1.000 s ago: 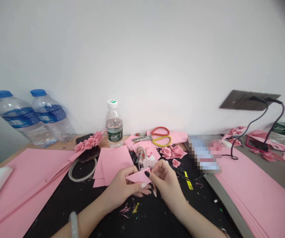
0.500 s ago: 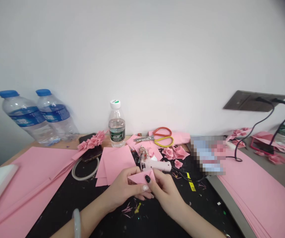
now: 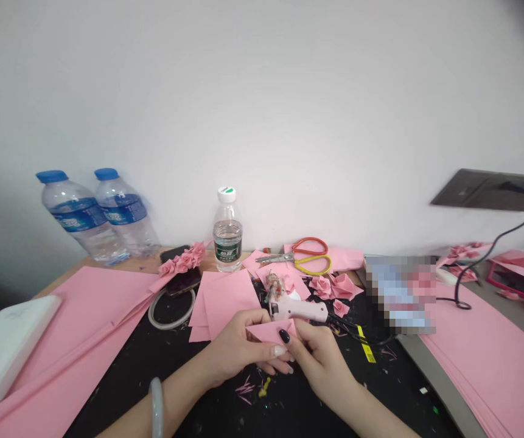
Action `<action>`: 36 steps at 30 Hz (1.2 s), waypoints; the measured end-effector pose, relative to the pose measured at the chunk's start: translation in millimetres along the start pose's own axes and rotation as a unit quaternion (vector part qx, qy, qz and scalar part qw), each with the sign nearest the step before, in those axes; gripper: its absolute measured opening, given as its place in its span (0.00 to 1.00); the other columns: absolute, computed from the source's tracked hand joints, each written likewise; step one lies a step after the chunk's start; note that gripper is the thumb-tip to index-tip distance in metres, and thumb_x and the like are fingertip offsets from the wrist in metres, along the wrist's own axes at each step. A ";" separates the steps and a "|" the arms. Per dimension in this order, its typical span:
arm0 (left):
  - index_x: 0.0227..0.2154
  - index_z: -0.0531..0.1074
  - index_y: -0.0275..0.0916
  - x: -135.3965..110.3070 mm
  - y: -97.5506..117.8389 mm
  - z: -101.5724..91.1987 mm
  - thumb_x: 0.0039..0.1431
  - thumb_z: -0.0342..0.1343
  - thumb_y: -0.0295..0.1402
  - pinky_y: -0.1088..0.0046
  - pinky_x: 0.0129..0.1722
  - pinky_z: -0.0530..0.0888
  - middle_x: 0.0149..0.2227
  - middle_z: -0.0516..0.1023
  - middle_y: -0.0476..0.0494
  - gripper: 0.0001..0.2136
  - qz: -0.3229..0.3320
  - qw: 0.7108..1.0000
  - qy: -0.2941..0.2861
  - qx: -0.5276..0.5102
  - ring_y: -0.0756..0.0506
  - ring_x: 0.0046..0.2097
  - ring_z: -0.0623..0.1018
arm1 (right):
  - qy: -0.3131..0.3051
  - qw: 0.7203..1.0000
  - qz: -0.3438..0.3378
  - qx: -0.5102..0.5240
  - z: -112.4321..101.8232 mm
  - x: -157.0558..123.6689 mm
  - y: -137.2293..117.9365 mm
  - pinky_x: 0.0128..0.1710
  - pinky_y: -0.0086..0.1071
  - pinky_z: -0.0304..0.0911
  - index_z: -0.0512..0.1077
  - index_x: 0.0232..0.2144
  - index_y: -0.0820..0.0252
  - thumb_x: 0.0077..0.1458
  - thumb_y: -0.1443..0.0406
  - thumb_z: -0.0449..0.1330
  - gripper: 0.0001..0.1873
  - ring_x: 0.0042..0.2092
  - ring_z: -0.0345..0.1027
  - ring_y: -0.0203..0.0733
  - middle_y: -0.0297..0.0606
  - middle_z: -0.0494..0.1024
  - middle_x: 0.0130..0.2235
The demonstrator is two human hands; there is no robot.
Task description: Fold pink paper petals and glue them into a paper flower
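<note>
Between my two hands is a piece of pink paper [image 3: 268, 332], folded to a point at its left end. My left hand [image 3: 238, 347] grips it from the left, thumb along the lower edge and fingers underneath. On the right side my right hand [image 3: 319, 353] pinches it, the dark-nailed thumb pressed on its face. Just beyond the hands lies a pale pink glue gun [image 3: 305, 310] with a messy, crusted nozzle end. Folded paper roses [image 3: 321, 287] sit behind it, and square pink sheets [image 3: 232, 295] lie to its left.
Scissors [image 3: 305, 258] with red and yellow handles lie at the back. A small water bottle [image 3: 227, 234] and two large bottles [image 3: 122, 210] stand by the wall. Large pink sheets [image 3: 494, 365] lie right; a white box [image 3: 10, 347] lies left. A black cable [image 3: 357, 328] trails behind.
The view has turned slightly left, so everything appears shifted to the right. Both hands keep the same hold on the folded paper.
</note>
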State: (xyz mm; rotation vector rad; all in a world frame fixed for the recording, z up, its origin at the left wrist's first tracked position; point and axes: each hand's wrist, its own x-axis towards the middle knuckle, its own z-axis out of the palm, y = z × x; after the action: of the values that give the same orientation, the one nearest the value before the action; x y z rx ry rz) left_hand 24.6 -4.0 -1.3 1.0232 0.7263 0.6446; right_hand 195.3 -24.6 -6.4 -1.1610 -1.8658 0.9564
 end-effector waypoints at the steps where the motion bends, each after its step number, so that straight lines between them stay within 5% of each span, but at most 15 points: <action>1: 0.30 0.65 0.35 0.0 0.1 -0.6 0.46 0.64 0.32 0.76 0.27 0.75 0.28 0.81 0.42 0.13 -0.002 1.000 -0.002 0.002 0.43 0.31 0.81 | -0.004 1.000 0.000 0.007 0.0 0.2 -1.1 0.22 0.27 0.46 0.57 0.19 0.60 0.61 0.60 0.46 0.19 0.22 0.49 0.32 0.29 0.59 0.19; 9: 0.30 0.66 0.36 -1.2 1.8 -5.0 0.45 0.64 0.31 0.75 0.27 0.74 0.29 0.81 0.41 0.13 -0.017 0.999 -0.030 0.026 0.41 0.32 0.81 | -0.035 0.998 0.005 0.053 -1.6 -1.8 -8.1 0.20 0.27 0.45 0.56 0.17 0.59 0.63 0.59 0.43 0.22 0.19 0.47 0.32 0.27 0.56 0.17; 15: 0.37 0.68 0.34 -1.0 -1.2 -8.6 0.45 0.64 0.31 0.73 0.28 0.74 0.30 0.82 0.40 0.16 -0.044 0.997 -0.051 0.047 0.41 0.32 0.81 | 0.008 1.000 0.001 0.010 -4.9 -0.6 -5.5 0.22 0.28 0.43 0.52 0.18 0.58 0.59 0.61 0.48 0.19 0.23 0.46 0.33 0.27 0.52 0.20; 21: 0.36 0.69 0.35 0.7 -1.4 -7.3 0.45 0.64 0.32 0.74 0.28 0.75 0.29 0.82 0.41 0.15 -0.031 0.998 -0.025 0.054 0.42 0.32 0.81 | 0.016 1.000 0.009 0.017 -4.1 0.0 -4.7 0.22 0.28 0.45 0.55 0.19 0.59 0.60 0.62 0.46 0.18 0.22 0.48 0.32 0.27 0.55 0.19; 30: 0.30 0.72 0.35 3.4 -4.3 1.3 0.46 0.62 0.35 0.73 0.29 0.75 0.29 0.80 0.46 0.10 0.015 0.993 0.033 0.116 0.41 0.33 0.81 | 0.057 0.997 0.041 -0.035 0.5 2.7 5.1 0.20 0.26 0.45 0.54 0.18 0.57 0.52 0.63 0.56 0.17 0.21 0.49 0.32 0.26 0.55 0.18; 36: 0.35 0.73 0.35 4.1 -4.9 3.3 0.45 0.62 0.36 0.72 0.31 0.75 0.33 0.80 0.44 0.14 0.005 0.993 0.035 0.110 0.40 0.34 0.80 | 0.037 0.999 0.019 -0.015 -2.3 2.4 4.3 0.21 0.26 0.46 0.54 0.19 0.58 0.58 0.61 0.50 0.17 0.21 0.49 0.32 0.26 0.56 0.18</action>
State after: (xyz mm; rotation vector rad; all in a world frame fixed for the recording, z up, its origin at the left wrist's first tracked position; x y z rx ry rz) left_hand 30.4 -4.4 -5.6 1.2121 0.8683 0.6213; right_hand 198.2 -20.6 -8.5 -1.2383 -1.8103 0.8972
